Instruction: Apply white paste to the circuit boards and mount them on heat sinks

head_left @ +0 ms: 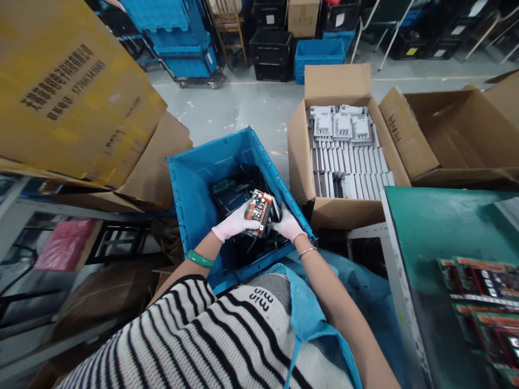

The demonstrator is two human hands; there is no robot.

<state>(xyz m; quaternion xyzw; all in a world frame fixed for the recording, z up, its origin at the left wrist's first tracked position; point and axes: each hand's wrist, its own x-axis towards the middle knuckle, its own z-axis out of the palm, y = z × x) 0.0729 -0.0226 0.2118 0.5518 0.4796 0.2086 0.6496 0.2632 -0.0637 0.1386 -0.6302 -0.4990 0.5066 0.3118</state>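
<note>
A grey concrete warehouse floor (239,108) runs across the top of the view, with stacked black crates (271,48) and a blue crate (318,59) at 12 o'clock. A wheeled trolley of blue crates (186,59) stands at 11 o'clock, just beside a wooden chair (227,21). A large yellow carton flap (68,92) printed with black characters fills 10 o'clock. At 2 o'clock an open brown carton (450,129) sits against a cardboard box (300,156), which is packed with rows of white plastic parts (348,167). The green-topped counter (446,216) takes up 4 o'clock and carries rows of red-edged boards (482,286). The person's striped sweater (194,335) and blue apron (308,324) fill 6 o'clock.

At the centre, a blue plastic crate (190,205) sits at an angle, holding a heap of dark boards (235,194). Both hands are close together inside it, in pinkish-white gloves, and clamp an orange-and-black circuit board (258,212) between them, just above that heap. The left hand (235,222) grips one edge, below a green bangle (200,259), and the right hand (287,225) grips the other, below a thin silver bracelet (308,251).
</note>
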